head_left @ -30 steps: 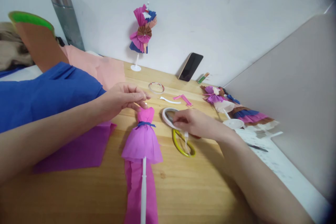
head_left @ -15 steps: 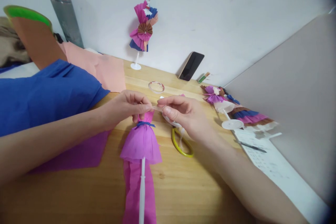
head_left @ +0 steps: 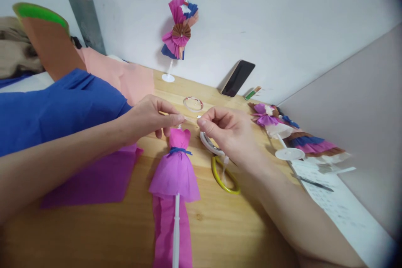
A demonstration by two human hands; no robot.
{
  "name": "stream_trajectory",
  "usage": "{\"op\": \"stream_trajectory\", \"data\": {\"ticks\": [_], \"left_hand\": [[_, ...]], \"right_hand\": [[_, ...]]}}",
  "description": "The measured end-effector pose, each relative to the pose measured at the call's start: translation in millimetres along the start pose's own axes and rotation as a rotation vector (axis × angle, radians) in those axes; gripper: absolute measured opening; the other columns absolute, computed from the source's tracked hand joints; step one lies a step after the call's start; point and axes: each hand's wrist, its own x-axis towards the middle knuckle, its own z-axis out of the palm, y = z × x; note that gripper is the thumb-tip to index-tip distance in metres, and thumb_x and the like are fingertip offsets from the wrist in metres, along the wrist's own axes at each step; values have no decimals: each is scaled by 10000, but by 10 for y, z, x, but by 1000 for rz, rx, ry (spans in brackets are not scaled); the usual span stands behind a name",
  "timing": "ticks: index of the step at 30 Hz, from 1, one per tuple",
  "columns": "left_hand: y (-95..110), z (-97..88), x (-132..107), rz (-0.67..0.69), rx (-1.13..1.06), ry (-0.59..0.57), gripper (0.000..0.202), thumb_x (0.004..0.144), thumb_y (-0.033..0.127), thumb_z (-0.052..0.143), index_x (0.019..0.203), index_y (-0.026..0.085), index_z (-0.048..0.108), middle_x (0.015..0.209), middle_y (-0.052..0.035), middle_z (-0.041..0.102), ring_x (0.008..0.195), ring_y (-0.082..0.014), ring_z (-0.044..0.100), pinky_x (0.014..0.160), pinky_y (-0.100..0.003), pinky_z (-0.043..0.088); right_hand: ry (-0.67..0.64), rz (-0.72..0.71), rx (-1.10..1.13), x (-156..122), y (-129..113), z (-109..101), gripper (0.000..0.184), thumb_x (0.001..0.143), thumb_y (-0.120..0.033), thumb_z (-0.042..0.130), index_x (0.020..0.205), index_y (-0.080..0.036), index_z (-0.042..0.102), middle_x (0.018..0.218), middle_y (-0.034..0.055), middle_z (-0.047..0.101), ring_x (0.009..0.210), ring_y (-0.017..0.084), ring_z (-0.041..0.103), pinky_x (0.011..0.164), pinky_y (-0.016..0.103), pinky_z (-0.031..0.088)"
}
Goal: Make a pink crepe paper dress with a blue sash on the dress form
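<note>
My left hand (head_left: 147,117) and my right hand (head_left: 228,132) pinch a thin clear strip of tape (head_left: 190,120) stretched between their fingertips. Just below lies a small mannequin in a pink and purple paper dress (head_left: 175,171), with a blue tie at its waist and a white rod (head_left: 176,230) running toward me. The left fingers are close to its neck, above the bodice. Partly hidden by my right hand is a white ring-shaped roll (head_left: 207,143). A yellow loop (head_left: 216,178) lies by that wrist.
Blue paper (head_left: 63,104), purple paper (head_left: 94,180) and peach paper (head_left: 132,81) spread at left, near a bottle (head_left: 84,12). Along the wall stand a dressed mannequin (head_left: 180,35) and a phone (head_left: 238,78). Another dressed figure (head_left: 310,140) and a pen (head_left: 314,183) are at right.
My hands have lifted slightly off the bodice and spread a little apart, showing more of the strip and the dress top. The whole view has shifted, moving things rightward.
</note>
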Motion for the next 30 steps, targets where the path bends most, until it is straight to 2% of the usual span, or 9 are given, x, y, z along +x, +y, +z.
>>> {"op": "stream_trajectory", "data": {"ticks": [3,6,8,11,14,17,21,25,30], "left_hand": [[-28,-78,29,-55,162,5,405,659,384,734,958,111,711,545,-16,627,470,-136,564,416,-221,435],[-95,-141,72,-7,221,1,618,671,397,728,1211,121,607,845,-57,690,510,-129,586,408,-237,446],[-147,-132,88,132,261,2,489,695,328,707,1137,129,646,909,-56,675,520,-95,552,429,-222,432],[-198,-49,78,433,427,71,118,735,171,646,830,125,698,745,-11,617,550,-69,490,496,-195,397],[-217,20,73,580,555,112,112,783,94,582,781,127,689,740,1,581,564,-61,466,533,-193,384],[-248,18,118,482,609,95,128,736,102,655,849,132,707,690,29,539,554,-66,456,541,-197,387],[-324,4,181,322,620,40,122,690,116,711,808,142,727,642,40,527,537,-68,452,530,-198,377],[-381,27,158,337,537,58,86,723,97,678,774,147,725,698,20,589,549,-61,471,531,-190,376],[-418,16,108,394,544,104,95,736,75,672,786,133,728,685,23,562,518,-47,431,499,-179,347]], "right_hand": [[6,27,-26,-25,14,-44,249,754,-336,618,587,-184,514,514,-39,462,474,79,366,452,231,268],[13,95,-31,-36,57,-128,245,731,-340,637,587,-184,515,502,-41,454,445,71,351,428,232,248],[-8,157,-16,-16,110,-175,256,723,-360,641,586,-185,514,493,-42,455,431,69,348,418,232,239],[-99,220,-4,40,209,-205,268,713,-393,641,585,-184,532,487,-35,473,424,71,352,413,234,235],[-161,242,-30,88,290,-202,245,715,-386,627,601,-180,556,467,-40,472,414,72,345,413,234,239],[-197,223,-99,113,345,-188,217,709,-349,615,590,-175,562,483,-28,493,439,83,386,432,232,278],[-197,151,-160,129,390,-155,208,703,-341,584,585,-171,566,527,-6,523,487,100,423,459,236,311],[-206,142,-141,140,413,-120,215,699,-361,573,598,-172,559,533,-9,515,495,101,414,468,238,304],[-177,154,-112,147,465,-63,237,702,-384,577,595,-175,545,520,-24,488,481,92,383,467,240,282]]}}
